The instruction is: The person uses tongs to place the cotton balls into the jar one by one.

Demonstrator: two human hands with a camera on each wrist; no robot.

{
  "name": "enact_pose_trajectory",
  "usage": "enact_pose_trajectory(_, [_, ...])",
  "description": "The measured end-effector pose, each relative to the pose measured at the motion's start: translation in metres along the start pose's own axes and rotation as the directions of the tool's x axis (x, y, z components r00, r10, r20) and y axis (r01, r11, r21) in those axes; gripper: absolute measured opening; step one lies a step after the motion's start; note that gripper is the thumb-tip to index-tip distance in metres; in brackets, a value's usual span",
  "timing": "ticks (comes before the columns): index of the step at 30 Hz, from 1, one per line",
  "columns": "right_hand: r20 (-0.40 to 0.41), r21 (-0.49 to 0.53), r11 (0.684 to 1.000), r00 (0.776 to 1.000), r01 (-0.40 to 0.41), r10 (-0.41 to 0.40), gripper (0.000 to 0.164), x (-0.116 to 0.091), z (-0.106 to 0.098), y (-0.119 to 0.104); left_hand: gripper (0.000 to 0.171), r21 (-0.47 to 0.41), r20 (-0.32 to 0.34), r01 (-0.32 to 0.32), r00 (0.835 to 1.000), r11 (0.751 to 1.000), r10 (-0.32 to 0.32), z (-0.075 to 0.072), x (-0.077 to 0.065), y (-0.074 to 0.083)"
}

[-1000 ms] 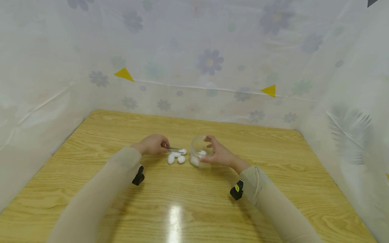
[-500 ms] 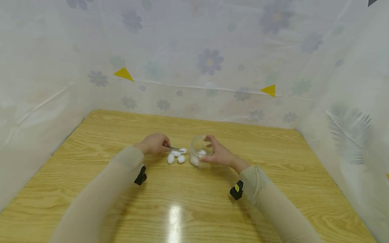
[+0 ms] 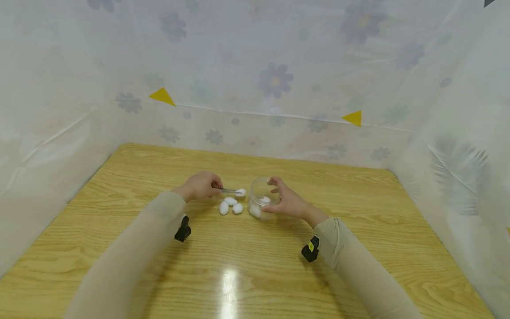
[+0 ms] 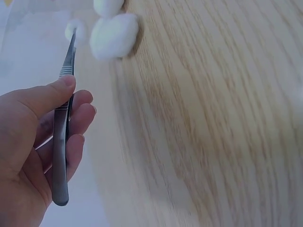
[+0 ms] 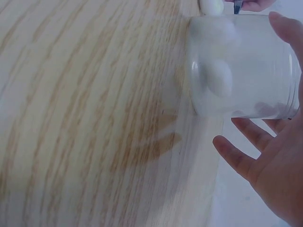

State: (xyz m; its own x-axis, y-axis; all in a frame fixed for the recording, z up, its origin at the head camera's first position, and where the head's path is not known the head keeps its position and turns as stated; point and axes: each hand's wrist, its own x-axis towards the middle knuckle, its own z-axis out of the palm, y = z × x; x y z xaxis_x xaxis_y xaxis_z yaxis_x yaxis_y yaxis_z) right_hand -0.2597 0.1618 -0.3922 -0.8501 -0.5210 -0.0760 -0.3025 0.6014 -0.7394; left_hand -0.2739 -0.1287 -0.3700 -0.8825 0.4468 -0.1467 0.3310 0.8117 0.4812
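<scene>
My left hand (image 3: 203, 185) pinches a pair of metal tweezers (image 4: 60, 137) between thumb and fingers. At the tweezers' tips is a white cotton ball (image 3: 241, 192), just left of the clear jar. Three more cotton balls (image 3: 224, 208) lie grouped on the table below the tips. The wide clear jar (image 5: 258, 56) stands upright with its mouth uncovered and cotton balls (image 5: 219, 78) at its bottom. Around the jar's right side, near the rim, my right hand (image 3: 288, 201) holds it with thumb and fingers spread apart.
The wood-grain table (image 3: 255, 266) runs back to a pale flowered curtain (image 3: 231, 66), which also encloses both sides. Two yellow triangles (image 3: 352, 118) mark the back curtain. A black wrist camera (image 3: 183, 229) hangs beneath each sleeve.
The tweezers have drawn one cotton ball slightly up and away from the group, towards the back of the table. My left hand moved with it; the right hand and jar stayed put.
</scene>
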Motion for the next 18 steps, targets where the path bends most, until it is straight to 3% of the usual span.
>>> enact_pose_trajectory(18, [0.012, 0.007, 1.000, 1.000, -0.004, 0.004, 0.088, -0.002, -0.002, -0.004, 0.021, -0.069, -0.037, -0.023, 0.999, 0.997, 0.021, -0.012, -0.009, -0.004])
